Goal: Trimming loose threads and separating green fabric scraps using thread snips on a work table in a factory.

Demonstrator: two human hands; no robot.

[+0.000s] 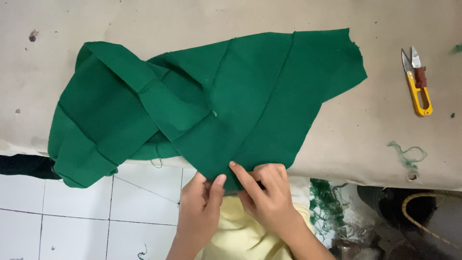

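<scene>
A piece of dark green fabric (231, 96) with several sewn seams lies spread over a beige table (365, 139), its left part folded and hanging over the near edge. My left hand (202, 204) pinches the near tip of the fabric from below, thumb up against the cloth. Right beside it, my right hand (264, 190) grips the same tip, index finger pressed flat on top of the cloth. Both hands meet at the table's near edge.
Yellow-handled thread snips (417, 82) lie on the table at the right. A loose tangle of green thread (409, 155) rests near the front edge. White floor tiles (82, 212) show below left; green scraps (327, 202) and dark clutter lie at the lower right.
</scene>
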